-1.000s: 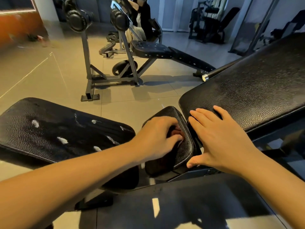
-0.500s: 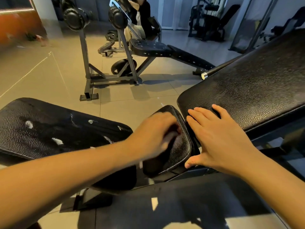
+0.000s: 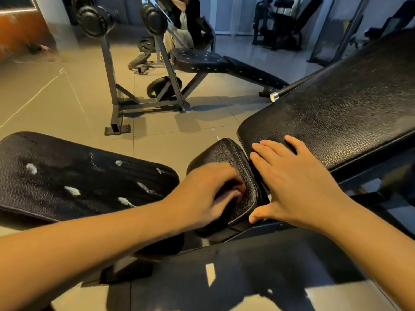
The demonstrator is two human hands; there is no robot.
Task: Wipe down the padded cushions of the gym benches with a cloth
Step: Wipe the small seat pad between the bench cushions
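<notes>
Right hand flat and open on the 2 o'clock back pad, sweep the cloth your left hand grips across the seat cushion.

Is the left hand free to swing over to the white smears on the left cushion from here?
Probably yes. The left hand, gripping what looks like a cloth on the small seat pad, has only an open gap between it and the left cushion; nothing lies across the white smears.

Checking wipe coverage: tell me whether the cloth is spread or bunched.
Bunched: of the cloth only a small pinkish wad shows inside the left hand's curled fingers, on the small pad.
</notes>
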